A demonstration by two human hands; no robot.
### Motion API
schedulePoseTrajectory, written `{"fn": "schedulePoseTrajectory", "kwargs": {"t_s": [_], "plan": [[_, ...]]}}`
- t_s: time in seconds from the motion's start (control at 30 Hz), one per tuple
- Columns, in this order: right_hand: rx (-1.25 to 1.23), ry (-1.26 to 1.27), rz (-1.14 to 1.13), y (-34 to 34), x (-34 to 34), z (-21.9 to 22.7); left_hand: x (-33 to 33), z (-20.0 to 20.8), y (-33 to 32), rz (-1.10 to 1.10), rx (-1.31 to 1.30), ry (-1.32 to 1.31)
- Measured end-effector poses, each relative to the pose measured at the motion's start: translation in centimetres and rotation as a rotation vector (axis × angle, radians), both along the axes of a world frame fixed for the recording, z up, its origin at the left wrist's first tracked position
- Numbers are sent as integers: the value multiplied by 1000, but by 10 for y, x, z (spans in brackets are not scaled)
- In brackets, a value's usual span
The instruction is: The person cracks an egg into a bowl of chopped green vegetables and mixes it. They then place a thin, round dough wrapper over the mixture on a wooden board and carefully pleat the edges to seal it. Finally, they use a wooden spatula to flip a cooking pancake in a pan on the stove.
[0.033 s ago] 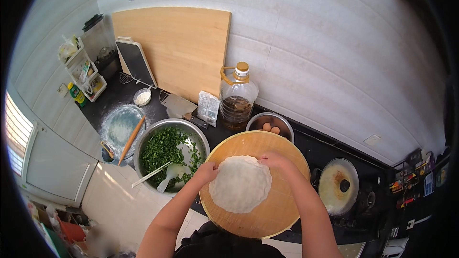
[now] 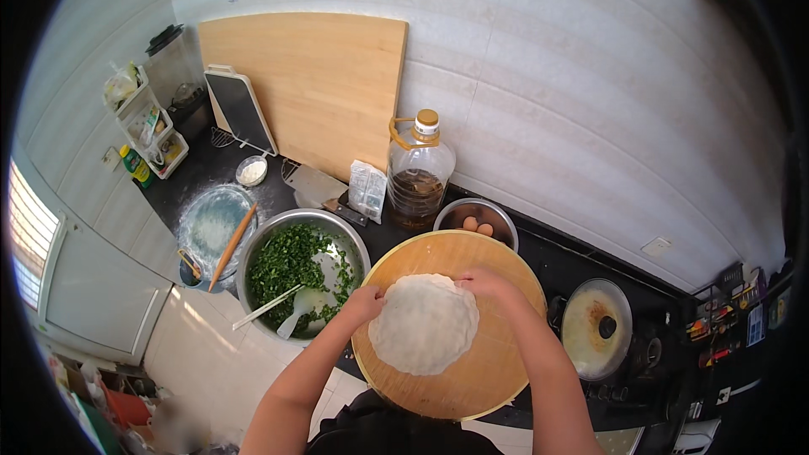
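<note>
A pale, thin round of dough with a crimped-looking rim lies on a round wooden board. My left hand pinches its upper left edge. At the upper right edge, my right hand has its fingers closed on the rim too. To the left of the board stands a wide steel bowl of chopped greens. A white spatula and a pair of chopsticks rest in that bowl.
Behind the board are a large oil bottle and a metal bowl with eggs. A lidded pan sits at right. Leftward lie a rolling pin, a floured round mat and a cleaver.
</note>
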State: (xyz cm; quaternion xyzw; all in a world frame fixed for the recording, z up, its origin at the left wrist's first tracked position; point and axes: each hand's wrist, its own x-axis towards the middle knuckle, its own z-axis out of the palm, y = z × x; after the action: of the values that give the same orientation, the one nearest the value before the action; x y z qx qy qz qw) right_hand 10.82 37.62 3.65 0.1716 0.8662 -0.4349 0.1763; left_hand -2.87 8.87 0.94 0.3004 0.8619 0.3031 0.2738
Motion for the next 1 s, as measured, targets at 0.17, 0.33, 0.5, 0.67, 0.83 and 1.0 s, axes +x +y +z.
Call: {"fn": "schedulePoseTrajectory", "kwargs": {"t_s": [0.17,0.33,0.5,0.67,0.83,1.0], "plan": [[-103,-195,-35,6,22,3,1,-2,-6,41,-21,-44],[-273,-38,-306,5,50,-37,2,-14,-20,-37,-3,-39],[-333,-294,-359,-2,64,-17,10,6,-23,125,-30,-397],[-530,-219,-440,-9,83,-25,13,-7,-31,187,74,-464],[-564,-275,-549,-34,96,-3,31,12,-44,274,29,-610],[-553,-94,-509,-44,118,-30,40,-6,-51,247,71,-613]]}}
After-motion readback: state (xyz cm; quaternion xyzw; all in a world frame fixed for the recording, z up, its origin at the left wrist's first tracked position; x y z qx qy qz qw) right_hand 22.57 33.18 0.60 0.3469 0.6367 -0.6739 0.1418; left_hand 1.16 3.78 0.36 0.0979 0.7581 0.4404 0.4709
